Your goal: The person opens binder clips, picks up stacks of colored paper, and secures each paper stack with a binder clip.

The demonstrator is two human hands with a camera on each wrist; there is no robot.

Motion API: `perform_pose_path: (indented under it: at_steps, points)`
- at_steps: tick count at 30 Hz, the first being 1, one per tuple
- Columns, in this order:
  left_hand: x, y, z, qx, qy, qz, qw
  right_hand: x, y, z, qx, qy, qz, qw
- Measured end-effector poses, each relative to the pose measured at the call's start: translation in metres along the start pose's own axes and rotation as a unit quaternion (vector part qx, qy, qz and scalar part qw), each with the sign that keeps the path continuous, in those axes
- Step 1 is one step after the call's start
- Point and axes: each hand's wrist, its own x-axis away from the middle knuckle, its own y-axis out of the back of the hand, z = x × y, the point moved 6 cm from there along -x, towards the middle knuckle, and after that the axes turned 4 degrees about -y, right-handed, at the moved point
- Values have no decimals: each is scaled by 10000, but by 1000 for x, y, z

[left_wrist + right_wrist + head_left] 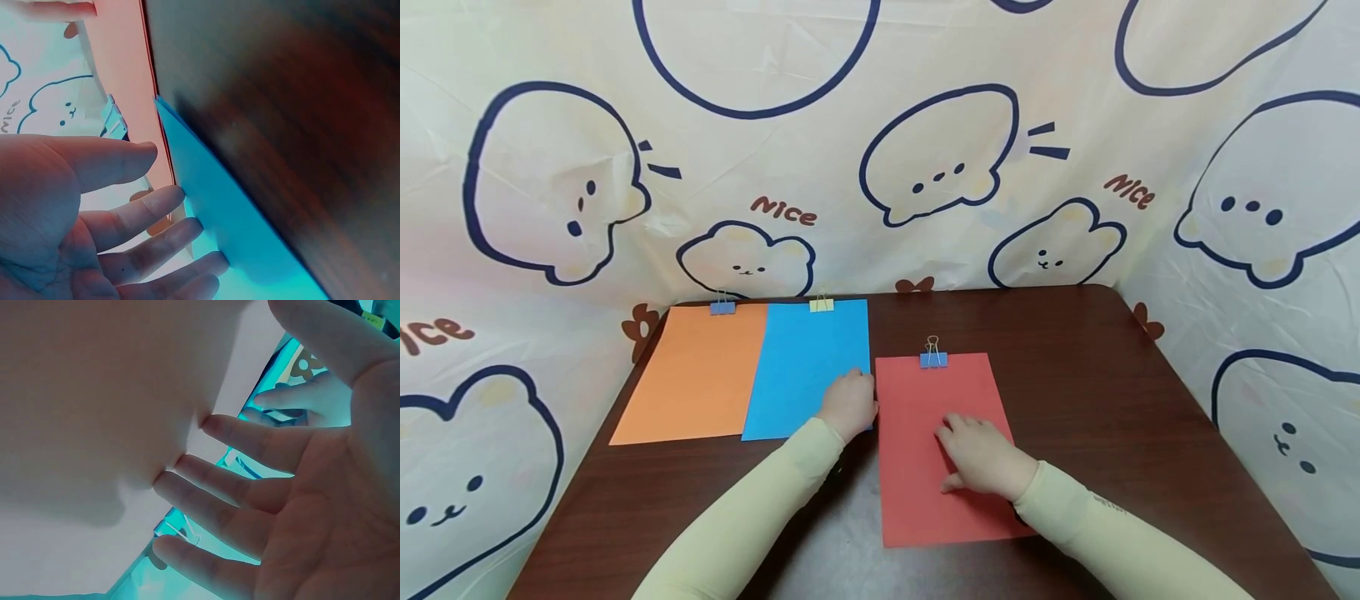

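A red sheet of paper [913, 508] lies on the table with a blue binder clip [933, 360] at its top edge. My right hand [985, 457] is over its middle; in the right wrist view, several straight fingertips [215, 427] touch the sheet. To the left is a blue sheet [808, 358] with a yellow binder clip [822, 306] at the top. My left hand [848, 406] rests at its right edge, and the left wrist view has its fingers [175, 234] loosely extended against the blue paper, gripping nothing.
An orange sheet [692, 375] with a blue binder clip [722, 308] lies at the far left, meeting the blue sheet's edge. Dark brown wood forms the table [1097, 392]. Behind and beside it hangs a white cloth [835, 167] printed with cartoon bears.
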Motion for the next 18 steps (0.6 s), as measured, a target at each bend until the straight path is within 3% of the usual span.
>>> perform_pose_path:
  at_steps: [11, 18]
  points:
    - [-2, -2, 1, 19, 35, 108, 9999, -31, 2, -22, -811, -19, 82, 9967]
    - [1, -1, 0, 109, -2, 49, 9999, -46, 6, -32, -992, -30, 122, 9950]
